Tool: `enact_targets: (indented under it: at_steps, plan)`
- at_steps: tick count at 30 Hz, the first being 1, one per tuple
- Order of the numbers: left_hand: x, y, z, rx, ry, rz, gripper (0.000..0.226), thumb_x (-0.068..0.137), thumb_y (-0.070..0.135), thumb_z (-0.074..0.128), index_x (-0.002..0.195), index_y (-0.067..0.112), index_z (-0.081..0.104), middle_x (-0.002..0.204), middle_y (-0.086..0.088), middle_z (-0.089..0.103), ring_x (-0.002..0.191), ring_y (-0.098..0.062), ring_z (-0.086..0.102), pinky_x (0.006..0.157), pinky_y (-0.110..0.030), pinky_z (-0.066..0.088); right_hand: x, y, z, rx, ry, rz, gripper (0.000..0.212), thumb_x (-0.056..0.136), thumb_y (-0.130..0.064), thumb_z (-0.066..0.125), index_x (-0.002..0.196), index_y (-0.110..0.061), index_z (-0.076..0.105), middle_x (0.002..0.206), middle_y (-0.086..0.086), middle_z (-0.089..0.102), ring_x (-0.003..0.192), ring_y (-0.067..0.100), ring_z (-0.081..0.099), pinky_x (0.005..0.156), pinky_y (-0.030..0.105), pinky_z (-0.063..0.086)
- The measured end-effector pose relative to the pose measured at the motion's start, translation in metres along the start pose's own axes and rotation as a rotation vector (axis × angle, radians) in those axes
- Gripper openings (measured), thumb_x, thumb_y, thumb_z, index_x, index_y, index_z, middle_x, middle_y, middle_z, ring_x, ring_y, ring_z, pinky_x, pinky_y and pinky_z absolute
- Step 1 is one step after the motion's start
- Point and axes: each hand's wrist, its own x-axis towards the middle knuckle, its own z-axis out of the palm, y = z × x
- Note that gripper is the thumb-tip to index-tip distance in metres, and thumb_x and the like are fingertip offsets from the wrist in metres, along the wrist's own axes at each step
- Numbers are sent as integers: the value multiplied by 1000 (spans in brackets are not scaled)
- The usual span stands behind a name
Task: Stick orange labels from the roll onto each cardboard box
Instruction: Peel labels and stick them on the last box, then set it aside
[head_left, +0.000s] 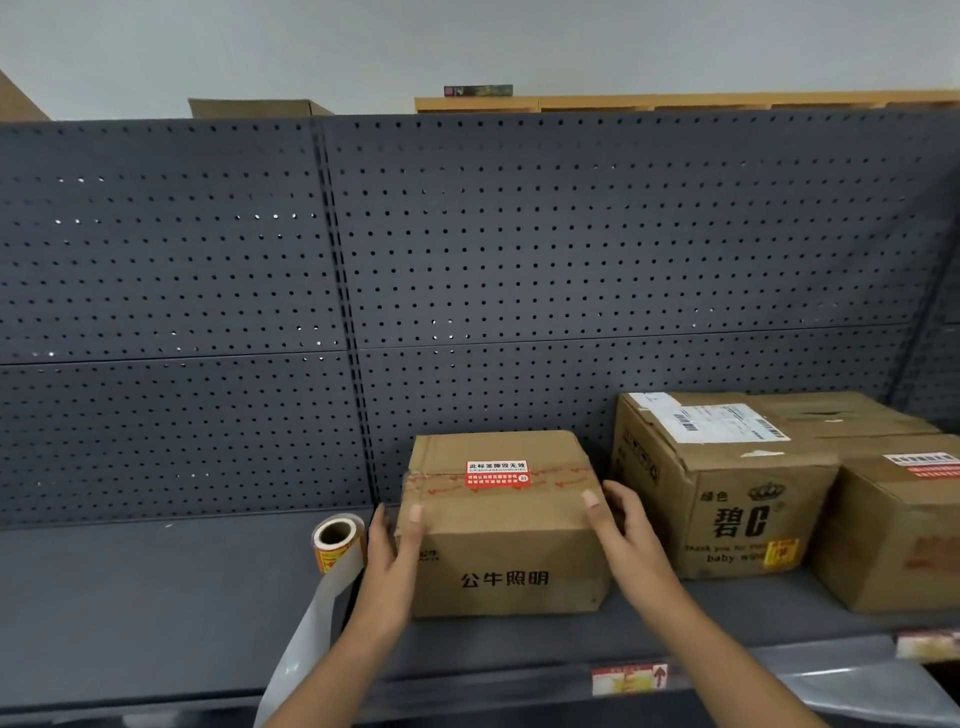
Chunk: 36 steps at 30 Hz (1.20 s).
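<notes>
A small cardboard box (506, 540) with black characters on its front and a red-and-white sticker on top stands on the dark shelf (156, 587). My left hand (389, 551) grips its left side and my right hand (618, 525) grips its right side. The roll of orange labels (337, 540) lies just left of my left hand, and its grey backing strip trails down over the shelf's front edge. To the right stands a bigger box (727, 499) with a small orange label low on its front. A third box (898, 540) sits at the far right.
A dark pegboard wall (467, 260) backs the shelf. Price tags (628, 678) sit on the shelf's front rail. More cardboard boxes and a wooden unit show above the pegboard.
</notes>
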Motion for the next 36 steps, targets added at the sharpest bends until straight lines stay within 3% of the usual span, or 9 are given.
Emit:
enact_targets:
  at_steps: [4,7,10,12,17,24,27,32,36]
  plan:
    - [-9,-16,-1,49,-85,79,95,83,81,54,160,42,15,150,28,40,140,1,40,118,-29,31,-5,4,-7,31,-106,-9,72,97,-55,56,159,-37,26,137,-31,44,116,-13,46,88,14,43]
    - [-7,-24,-1,71,-114,80,77,91,57,62,156,40,24,145,22,50,133,6,46,107,-21,39,-2,9,-9,54,-113,-11,88,93,-61,62,163,-40,13,158,-19,32,139,4,37,111,27,37]
    - [-1,-24,-5,74,-116,82,87,86,63,70,157,40,24,143,22,55,133,4,49,106,-21,41,-1,13,-13,66,-128,-13,109,76,-78,68,163,-42,14,160,-17,31,145,9,34,122,41,34]
    - [3,-27,-9,99,-136,75,94,79,68,75,156,41,28,136,26,60,129,5,53,106,-23,44,-3,18,-16,68,-167,-8,115,67,-79,72,162,-41,19,154,-20,40,141,8,41,120,41,39]
    - [2,-37,-10,62,-143,24,75,88,40,73,154,39,36,128,26,66,119,6,61,96,-20,51,-8,38,-20,90,-157,8,100,75,-68,78,157,-35,33,150,-15,50,140,7,47,114,37,47]
    - [-1,-27,0,11,-108,-12,63,86,41,73,143,42,46,124,23,70,121,-2,62,97,-23,49,-7,35,-18,-17,-97,-50,90,79,-75,69,153,-31,42,141,-19,58,127,-10,53,91,12,50]
    - [-1,-17,2,-20,-70,-15,58,86,44,75,139,39,52,124,19,72,121,-5,64,98,-27,51,-5,21,-17,-27,-107,-69,57,96,-48,64,148,-31,48,132,-25,61,112,-26,53,84,2,47]
    - [-2,8,12,-50,-1,38,39,92,40,72,129,37,59,113,23,74,105,7,67,80,-15,54,3,-1,-15,-64,-54,-102,46,95,-49,60,139,-36,53,128,-20,67,118,-5,62,85,13,53]
    - [-1,30,15,-44,-6,68,40,92,48,69,129,34,61,116,16,75,109,-3,70,84,-21,56,6,-21,-9,-118,135,-87,57,92,-64,59,135,-26,50,118,-15,65,110,5,64,86,31,57]
